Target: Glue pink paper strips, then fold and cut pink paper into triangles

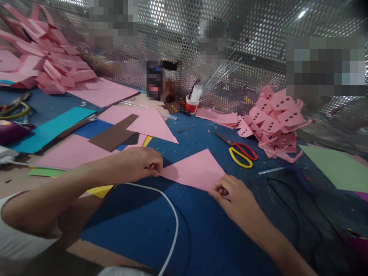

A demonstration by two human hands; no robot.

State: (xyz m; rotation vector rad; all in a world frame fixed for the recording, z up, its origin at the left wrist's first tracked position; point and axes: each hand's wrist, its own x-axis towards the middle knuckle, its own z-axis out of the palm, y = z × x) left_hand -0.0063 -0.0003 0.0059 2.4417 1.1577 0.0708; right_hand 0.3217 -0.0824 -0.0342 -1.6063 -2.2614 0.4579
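A pink paper triangle [198, 168] lies on the blue tabletop [138, 222] with its tip pointing away from me. My left hand [143, 163] is closed on its left corner, the fingers curled down. At the right corner, my right hand [230, 191] pinches the paper between thumb and fingers. Beyond the right hand rest scissors [243, 153] with one red and one yellow handle loop. Another pink sheet [156, 124] and a brown paper strip [115, 132] lie past my left hand.
A white cable [174, 214] curves across the near table. Folded pink paper pieces with dark squares [276, 119] pile at the right; plain pink ones [48, 57] heap at far left. A red-and-white cup [192, 104] stands by the perforated metal screen [184, 42]. A glue gun [300, 176] lies right.
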